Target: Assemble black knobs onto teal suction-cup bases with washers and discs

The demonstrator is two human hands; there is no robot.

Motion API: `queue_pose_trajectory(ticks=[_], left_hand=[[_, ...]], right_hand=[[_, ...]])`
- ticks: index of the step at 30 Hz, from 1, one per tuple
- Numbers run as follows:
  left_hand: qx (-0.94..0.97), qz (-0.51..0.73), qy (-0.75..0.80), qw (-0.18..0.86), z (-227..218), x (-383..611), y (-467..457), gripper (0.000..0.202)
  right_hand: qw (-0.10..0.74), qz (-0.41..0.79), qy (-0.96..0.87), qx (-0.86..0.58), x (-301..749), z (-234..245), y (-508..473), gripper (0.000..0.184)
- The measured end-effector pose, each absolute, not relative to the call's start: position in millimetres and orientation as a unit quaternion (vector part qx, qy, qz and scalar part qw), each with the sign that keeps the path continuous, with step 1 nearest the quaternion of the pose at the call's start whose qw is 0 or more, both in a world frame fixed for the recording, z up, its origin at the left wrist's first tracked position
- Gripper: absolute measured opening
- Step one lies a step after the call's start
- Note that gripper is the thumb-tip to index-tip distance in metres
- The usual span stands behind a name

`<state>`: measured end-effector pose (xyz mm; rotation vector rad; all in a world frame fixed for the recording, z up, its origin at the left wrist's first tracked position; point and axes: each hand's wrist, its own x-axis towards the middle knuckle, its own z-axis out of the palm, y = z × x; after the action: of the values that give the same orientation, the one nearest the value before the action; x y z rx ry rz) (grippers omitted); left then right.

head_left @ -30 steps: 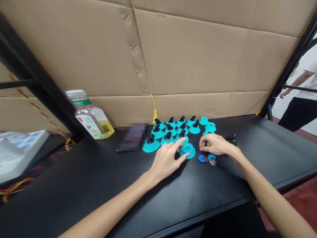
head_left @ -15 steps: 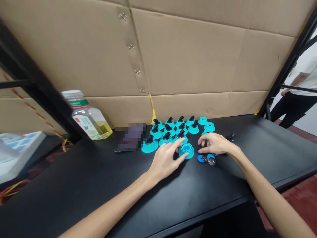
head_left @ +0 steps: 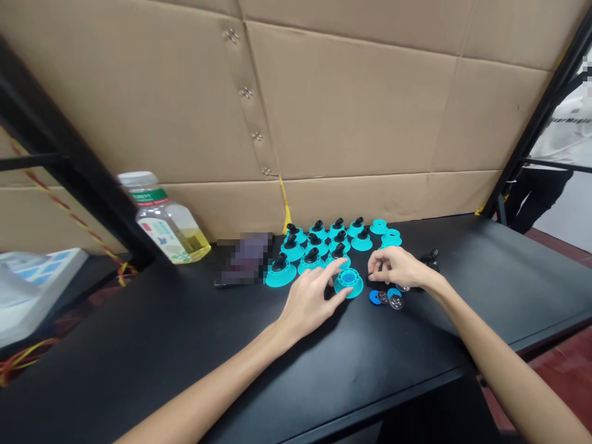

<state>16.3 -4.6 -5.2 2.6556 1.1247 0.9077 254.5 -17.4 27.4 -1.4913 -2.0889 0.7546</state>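
Note:
My left hand [head_left: 309, 297] has its thumb and index finger curved around the near side of a teal flared base [head_left: 348, 283], which stands on the table with a blue disc in its ring top. The thumb rests against its rim. To the right, the fingertips of my right hand [head_left: 393, 266] are pinched together low over the table; a small dark thing shows at them, too small to name. Just below that hand lie a blue disc [head_left: 375, 297], a clear round disc [head_left: 396, 302] and other small discs. Black small parts [head_left: 431, 259] lie partly hidden behind its wrist.
Several teal bases with black swivel pieces [head_left: 311, 259] stand in rows behind my left hand. Plain teal rings [head_left: 378, 226] stand at the back right. A phone [head_left: 246, 259] and a bottle [head_left: 171, 225] are at left. Cardboard [head_left: 370, 111] walls the back; a person [head_left: 546, 166] stands beyond the frame.
The fingers of my right hand have closed from a spread grip into a pinch. My left hand stays at the teal base. The person at the right has shifted position.

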Motion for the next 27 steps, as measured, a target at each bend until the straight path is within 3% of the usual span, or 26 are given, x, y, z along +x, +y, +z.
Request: queue_pose_trajectory(ticks=[9,19,27], left_hand=[[0.876,0.286,0.376,0.103,-4.7,17.6,-4.5,0.054],[0.872,0.280,0.378,0.133,-0.6,19.3,-5.1,0.040],[0.872,0.290,0.371,0.132,0.3,19.7,-4.7,0.035]], right_hand=[[0.403,0.319,-0.713,-0.477,223.9,31.4,-13.7,0.016],[0.334,0.218,-0.743,-0.538,207.4,26.4,-15.0,0.008],[0.304,0.159,-0.767,-0.543,210.1,24.6,-16.8,0.015]])
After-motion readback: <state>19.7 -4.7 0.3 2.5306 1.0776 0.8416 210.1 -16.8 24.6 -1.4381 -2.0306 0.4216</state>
